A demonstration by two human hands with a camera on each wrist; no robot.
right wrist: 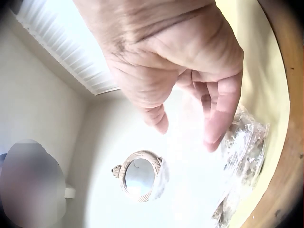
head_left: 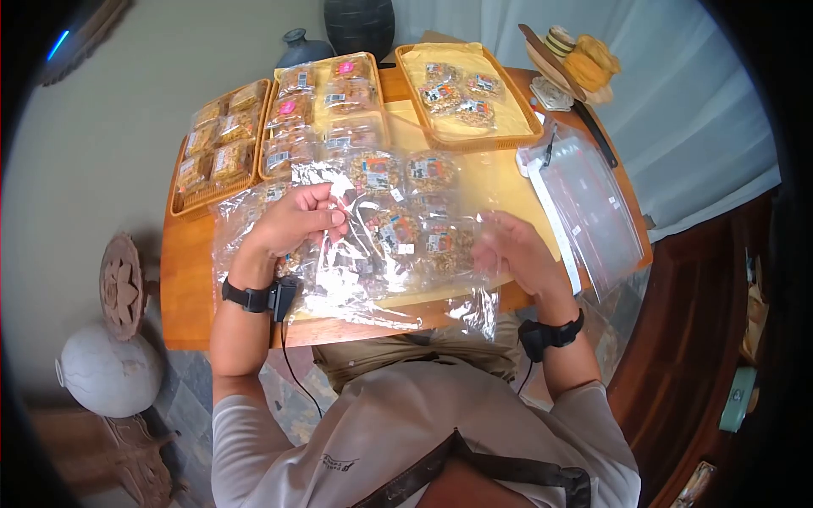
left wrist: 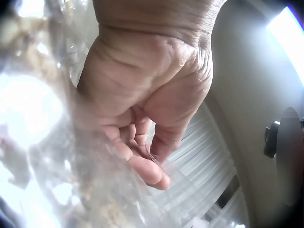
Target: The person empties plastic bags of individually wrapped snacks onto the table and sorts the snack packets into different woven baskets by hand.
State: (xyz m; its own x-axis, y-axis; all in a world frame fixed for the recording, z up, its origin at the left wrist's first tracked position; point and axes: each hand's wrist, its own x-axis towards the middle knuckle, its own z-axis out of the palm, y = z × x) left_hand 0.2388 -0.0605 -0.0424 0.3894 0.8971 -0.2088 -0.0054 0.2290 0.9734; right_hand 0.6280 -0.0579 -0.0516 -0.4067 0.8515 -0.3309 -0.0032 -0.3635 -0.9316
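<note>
A large sheet-like clear plastic bag [head_left: 364,305] spreads over the front of the table, full of glare. My left hand [head_left: 298,222] pinches its film between thumb and fingers; the left wrist view shows the thumb [left wrist: 166,142] close against the curled fingers. Several round snack packs with printed labels [head_left: 432,172] lie within or under the film, and the glare hides which. Beside the bag's right side, my right hand [head_left: 518,250] hovers with thumb and fingers apart. In the right wrist view, a wrapped pack [right wrist: 247,147] shows just past the fingertips of that hand [right wrist: 190,71].
Two wicker baskets of packed snacks stand at the back left, the outer basket [head_left: 216,193] and the inner basket [head_left: 381,85]. Another basket [head_left: 517,135] with several packs sits at the back right. Flat clear bags [head_left: 597,212] and a pen [head_left: 550,146] lie on the right.
</note>
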